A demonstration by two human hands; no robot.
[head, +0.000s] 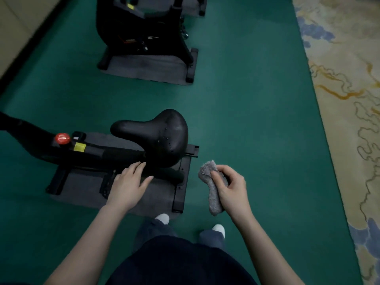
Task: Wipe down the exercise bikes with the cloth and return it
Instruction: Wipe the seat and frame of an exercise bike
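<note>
A black exercise bike (96,153) stands just in front of me, its wide black saddle (160,134) pointing left and a red knob (62,138) on the frame. My right hand (230,188) grips a bunched grey cloth (211,190) in the air, right of the saddle and apart from the bike. My left hand (129,182) hovers with straight, spread fingers below the saddle, over the bike's frame; whether it touches is unclear. A second black exercise bike (144,29) stands farther ahead.
Each bike sits on a dark grey mat (82,192) on green flooring (257,99). A patterned beige carpet (349,99) borders the green strip on the right, a pale wall (18,27) on the left. My feet in white shoes (163,218) stand by the mat's edge.
</note>
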